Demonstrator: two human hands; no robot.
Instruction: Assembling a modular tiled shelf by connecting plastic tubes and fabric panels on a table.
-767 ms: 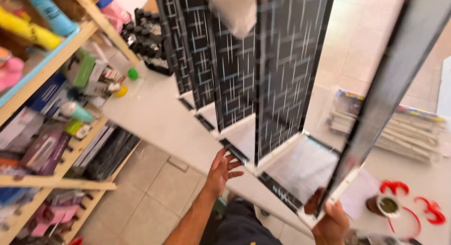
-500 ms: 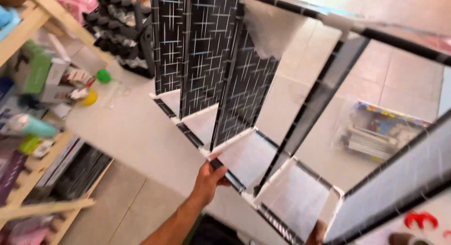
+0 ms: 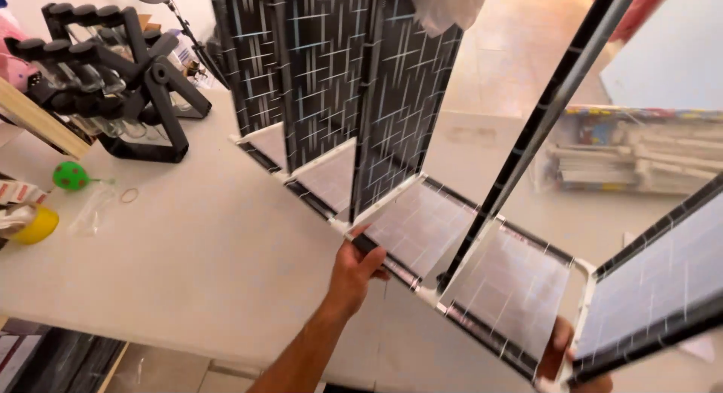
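Observation:
A tall modular shelf unit (image 3: 331, 99) of black patterned panels and translucent white shelf panels lies tilted over a white table (image 3: 188, 265). My left hand (image 3: 355, 271) grips the black front edge of one translucent shelf panel (image 3: 418, 223). My right hand (image 3: 563, 355) holds the lower corner of the frame at the bottom right, mostly hidden behind a panel. A black frame rod (image 3: 542, 133) runs diagonally across the unit.
A black rack of glass jars (image 3: 113, 76) stands at the table's back left. A green ball (image 3: 70, 175) and a yellow roll of tape (image 3: 34, 224) lie near the left edge. A clear packet of white parts (image 3: 640, 155) rests at the right.
The view has swung up and closer to the table. My left hand, open and apart from the unit before, has closed on the shelf panel's front edge. The unit appears tilted further.

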